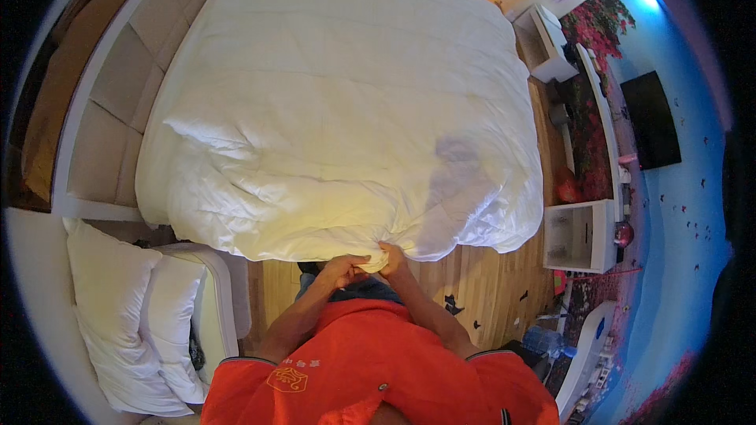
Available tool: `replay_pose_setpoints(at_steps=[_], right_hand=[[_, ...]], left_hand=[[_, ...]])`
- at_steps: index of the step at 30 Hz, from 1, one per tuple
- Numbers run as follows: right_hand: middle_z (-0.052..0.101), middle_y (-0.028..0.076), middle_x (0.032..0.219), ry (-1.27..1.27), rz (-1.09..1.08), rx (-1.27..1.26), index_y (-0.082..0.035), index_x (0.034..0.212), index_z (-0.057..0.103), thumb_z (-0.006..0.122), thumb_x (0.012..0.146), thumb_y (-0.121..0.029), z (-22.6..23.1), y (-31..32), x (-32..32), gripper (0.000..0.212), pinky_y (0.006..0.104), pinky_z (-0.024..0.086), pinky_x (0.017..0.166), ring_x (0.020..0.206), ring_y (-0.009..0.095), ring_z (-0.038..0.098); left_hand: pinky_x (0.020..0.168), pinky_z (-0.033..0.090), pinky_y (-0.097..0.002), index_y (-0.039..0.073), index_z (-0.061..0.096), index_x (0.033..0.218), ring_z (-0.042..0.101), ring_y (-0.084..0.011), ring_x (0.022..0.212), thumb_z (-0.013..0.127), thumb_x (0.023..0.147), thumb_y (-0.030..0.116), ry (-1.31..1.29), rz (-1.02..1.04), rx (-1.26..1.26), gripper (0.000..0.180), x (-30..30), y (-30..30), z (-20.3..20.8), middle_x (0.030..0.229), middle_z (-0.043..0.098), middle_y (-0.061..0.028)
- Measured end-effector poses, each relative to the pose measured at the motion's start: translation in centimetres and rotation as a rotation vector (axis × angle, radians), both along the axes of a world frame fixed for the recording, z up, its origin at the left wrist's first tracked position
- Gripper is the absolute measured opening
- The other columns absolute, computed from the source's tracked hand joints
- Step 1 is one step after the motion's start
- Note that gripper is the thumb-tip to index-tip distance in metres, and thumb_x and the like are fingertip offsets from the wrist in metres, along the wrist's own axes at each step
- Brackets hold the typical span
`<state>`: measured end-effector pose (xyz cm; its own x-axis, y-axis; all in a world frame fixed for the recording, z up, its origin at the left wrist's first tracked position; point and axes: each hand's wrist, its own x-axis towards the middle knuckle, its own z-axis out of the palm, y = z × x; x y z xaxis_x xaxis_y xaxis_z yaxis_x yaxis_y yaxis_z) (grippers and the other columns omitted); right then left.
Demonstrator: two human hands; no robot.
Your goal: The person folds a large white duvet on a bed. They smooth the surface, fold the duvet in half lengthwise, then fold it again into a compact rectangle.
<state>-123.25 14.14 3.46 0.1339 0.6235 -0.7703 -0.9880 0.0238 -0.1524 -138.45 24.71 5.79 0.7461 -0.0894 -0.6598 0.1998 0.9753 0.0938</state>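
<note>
A large white duvet [331, 86] covers the bed in front of me, with wrinkles and bunched folds along its near side. My left hand [344, 270] is closed on the duvet's near edge, its fingers pointing right. Close beside it, my right hand [391, 259] pinches the same edge, and a small gathered piece of the cloth lies between the two hands. Creases run outward from where the right hand grips. Part of the fingers of both hands is hidden by the cloth.
White pillows [118, 307] are piled on a pale chair [224, 299] at the left, near the padded headboard [110, 118]. White shelf units [579, 236] and a wall-mounted screen [650, 120] stand at the right. Dark scraps [453, 304] lie on the wooden floor [492, 283] near a water bottle [543, 340].
</note>
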Motion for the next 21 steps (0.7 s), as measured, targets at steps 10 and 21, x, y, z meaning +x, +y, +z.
replay_pose_setpoints(at_steps=[10,21], right_hand=[[0.057,0.019,0.130,-0.118,0.022,0.005,-0.005,0.130,0.052,0.054,0.090,-0.044,8.2,6.4,-1.4,0.056,0.0524,0.042,0.104,0.118,0.035,0.055],[0.065,0.014,0.118,-0.366,0.264,0.271,-0.005,0.117,0.061,0.057,0.090,-0.039,3.6,13.4,-6.4,0.044,0.0500,0.048,0.096,0.107,0.033,0.063]], left_hand=[[0.079,0.058,-0.0465,0.005,0.056,0.123,0.066,-0.0309,0.102,0.055,0.098,0.040,0.249,0.714,-0.037,0.044,-5.5,7.8,-5.5,0.116,0.065,-0.0137],[0.056,0.052,-0.0386,0.008,0.064,0.109,0.065,-0.0250,0.077,0.069,0.088,0.032,0.442,0.480,0.322,0.032,-6.6,7.5,-2.2,0.102,0.069,-0.0089]])
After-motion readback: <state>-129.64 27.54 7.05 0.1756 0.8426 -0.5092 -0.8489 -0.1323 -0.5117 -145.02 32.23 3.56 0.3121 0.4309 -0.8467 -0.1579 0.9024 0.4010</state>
